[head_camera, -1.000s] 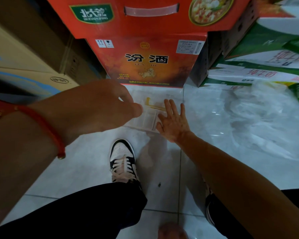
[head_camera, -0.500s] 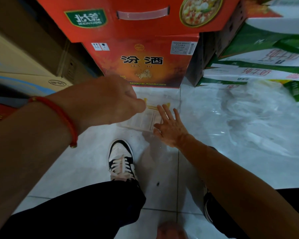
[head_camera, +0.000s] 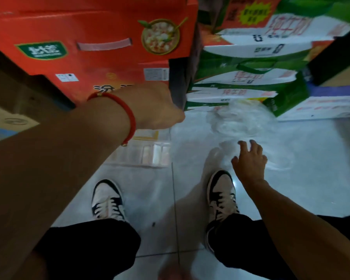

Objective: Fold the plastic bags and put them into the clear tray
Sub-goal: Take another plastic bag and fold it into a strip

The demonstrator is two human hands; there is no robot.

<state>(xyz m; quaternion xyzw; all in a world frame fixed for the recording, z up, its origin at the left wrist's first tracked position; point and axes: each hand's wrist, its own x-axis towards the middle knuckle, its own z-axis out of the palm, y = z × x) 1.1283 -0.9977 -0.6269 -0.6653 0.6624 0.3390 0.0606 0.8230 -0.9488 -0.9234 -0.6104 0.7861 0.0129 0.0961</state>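
Observation:
A clear tray [head_camera: 150, 155] with dividers lies on the pale tiled floor, its left part hidden behind my left forearm. My left hand [head_camera: 156, 110], a red cord around its wrist, hovers above the tray with its back to the camera and its fingers out of sight. A heap of crumpled clear plastic bags [head_camera: 240, 120] lies on the floor to the right, against the green cartons. My right hand [head_camera: 249, 160] has its fingers spread over the near edge of that plastic and grips nothing.
Red cartons [head_camera: 109, 47] are stacked just behind the tray. Green-and-white milk cartons [head_camera: 251, 77] stand behind the bags. Brown cardboard boxes [head_camera: 8, 87] close the left side. My two black-and-white shoes [head_camera: 107, 199] [head_camera: 220, 190] stand on the tiles near me.
My right hand has left the tray's edge and swung right to the heap of plastic bags. The view has turned right. My left hand stays above the tray.

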